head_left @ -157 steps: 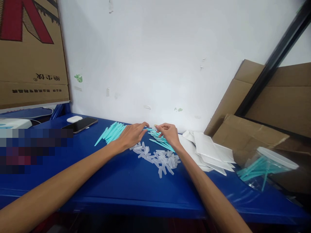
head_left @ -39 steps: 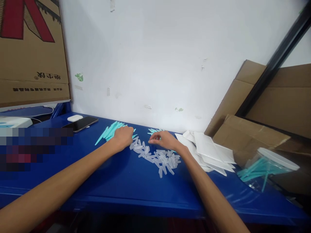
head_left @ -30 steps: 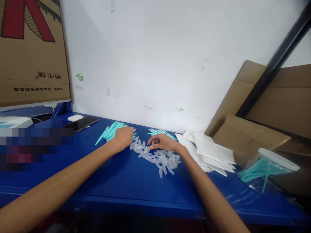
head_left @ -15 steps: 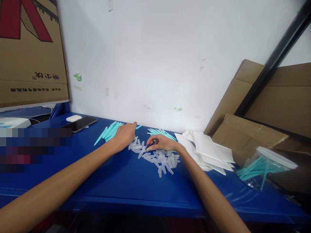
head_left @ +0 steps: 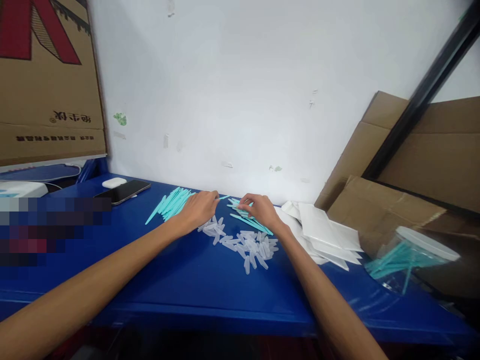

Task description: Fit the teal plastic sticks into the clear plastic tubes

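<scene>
My left hand [head_left: 202, 207] is closed around a slim turquoise stick [head_left: 224, 197], whose end pokes out past the fingers toward the right. Left of this hand lies a pile of similar turquoise sticks [head_left: 172, 202], shaped like eyebrow razors. My right hand [head_left: 259, 209] hovers over a second bunch of turquoise sticks [head_left: 249, 221], thumb and fingers curled together. Whatever sits in that pinch is too small to make out. Nearer to me, small translucent plastic caps [head_left: 253, 246] lie scattered on the blue table [head_left: 180, 280], some of them below my left hand.
White envelopes or packets [head_left: 322, 230] are stacked at the right. Beside them a clear jar [head_left: 410, 260] with turquoise sticks leans tilted near cardboard [head_left: 386, 210]. A phone [head_left: 129, 191] and a white case [head_left: 114, 183] lie at the left. The wall [head_left: 232, 100] bounds the back.
My right hand has moved up and slightly right, away from the caps, uncovering more of the right bunch of sticks. My left hand has shifted a little to the right with its stick.
</scene>
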